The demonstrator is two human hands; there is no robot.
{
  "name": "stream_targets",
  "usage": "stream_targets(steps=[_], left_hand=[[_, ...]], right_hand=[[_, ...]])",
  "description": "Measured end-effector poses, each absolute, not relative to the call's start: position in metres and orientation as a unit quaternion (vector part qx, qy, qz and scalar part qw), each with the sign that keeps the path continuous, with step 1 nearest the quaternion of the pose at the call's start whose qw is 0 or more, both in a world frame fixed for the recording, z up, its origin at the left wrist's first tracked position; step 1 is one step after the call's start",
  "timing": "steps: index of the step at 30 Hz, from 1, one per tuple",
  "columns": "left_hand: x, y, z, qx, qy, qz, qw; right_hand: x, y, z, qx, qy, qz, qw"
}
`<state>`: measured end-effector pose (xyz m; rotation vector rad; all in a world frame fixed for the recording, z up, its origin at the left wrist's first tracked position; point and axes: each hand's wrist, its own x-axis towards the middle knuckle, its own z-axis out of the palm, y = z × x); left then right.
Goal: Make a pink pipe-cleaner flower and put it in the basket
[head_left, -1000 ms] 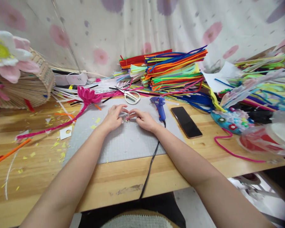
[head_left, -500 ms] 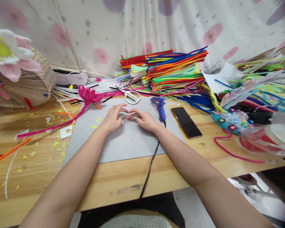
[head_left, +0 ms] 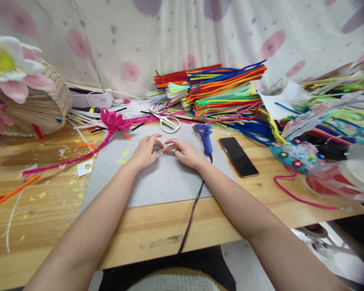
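Over a grey cutting mat, my two hands nearly meet around a small cluster of thin pinkish and pale strands. My left hand is on its left, fingers curved and apart, thumb low on the mat side. From the right, my right hand reaches its stretched index finger to the strands; its thumb stays apart. Whether the fingers touch or only lie beside the strands is too small to tell. Beyond the hands lie white-handled scissors. To the right is a blue glue gun with a black cord.
A phone lies right of the mat. A magenta pipe-cleaner flower rests at left near yellow scraps. Behind stand bundles of coloured pipe cleaners. A stick basket is far left, a plastic-wrapped red-and-white container far right.
The index fingertips have drawn slightly apart, and more of the strands shows between them. The view has shifted very slightly; the other things stay in place.
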<state>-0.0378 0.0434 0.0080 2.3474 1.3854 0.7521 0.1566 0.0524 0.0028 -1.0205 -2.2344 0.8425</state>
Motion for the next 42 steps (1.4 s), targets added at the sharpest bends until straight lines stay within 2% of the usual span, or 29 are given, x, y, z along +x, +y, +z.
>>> stream_targets(steps=[6,28,37,42], left_hand=[[-0.039,0.044,0.008,0.795,0.524,0.274,0.135],[-0.036,0.042,0.012,0.814,0.477,0.286,0.167],[-0.036,0.04,0.014,0.763,0.511,0.344,0.195],[-0.036,0.039,0.014,0.762,0.509,0.339,0.215]], right_hand=[[0.157,0.053,0.001,-0.38,-0.829,0.312,0.266],[0.157,0.053,0.001,-0.372,-0.831,0.317,0.267],[0.156,0.056,-0.006,-0.362,-0.791,0.372,0.324],[0.157,0.06,-0.008,-0.421,-0.755,0.359,0.353]])
